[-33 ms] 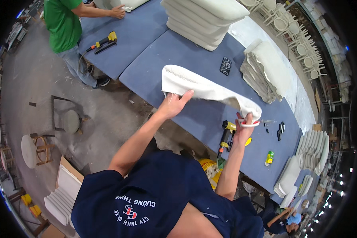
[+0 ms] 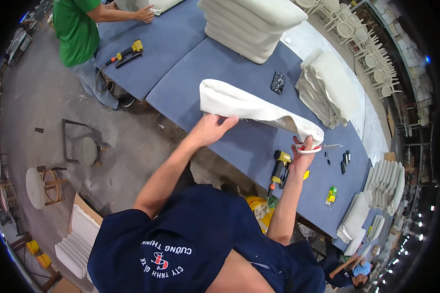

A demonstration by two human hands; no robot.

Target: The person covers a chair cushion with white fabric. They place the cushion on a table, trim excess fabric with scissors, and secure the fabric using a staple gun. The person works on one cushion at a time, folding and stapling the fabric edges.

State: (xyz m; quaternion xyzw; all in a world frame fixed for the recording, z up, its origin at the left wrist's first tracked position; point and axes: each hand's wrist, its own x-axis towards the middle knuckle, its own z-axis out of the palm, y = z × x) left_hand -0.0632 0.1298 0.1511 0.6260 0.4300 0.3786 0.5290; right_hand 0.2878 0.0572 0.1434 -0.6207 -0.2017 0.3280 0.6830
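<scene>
Cream upholstered cushion cover [image 2: 249,105] is held up just above the blue desk [image 2: 190,58], stretched between both hands. It looks soft and light, padded on one side and limp at the loose end, so it will sag and fold unless gripped at the edges; the seam edge nearest the person is the sound place to hold it, since the middle would only bunch.

The left hand [image 2: 211,129] reaches forward on a nearly straight arm, its fingers clenched on the near edge of the cover, thumb on top. The right hand [image 2: 300,154] is raised on a bent elbow at the cover's far, drooping end, its fingers through the red loops of a pair of scissors [image 2: 314,148] whose blades point right; whether it also pinches the fabric I cannot tell, as the hand hides that spot.

A yellow staple gun [image 2: 278,168] lies on the desk just beside the right forearm. Stacked cream cushions [image 2: 252,27] sit further back, and another person in a green shirt [image 2: 73,29] works at the desk's far end.
</scene>
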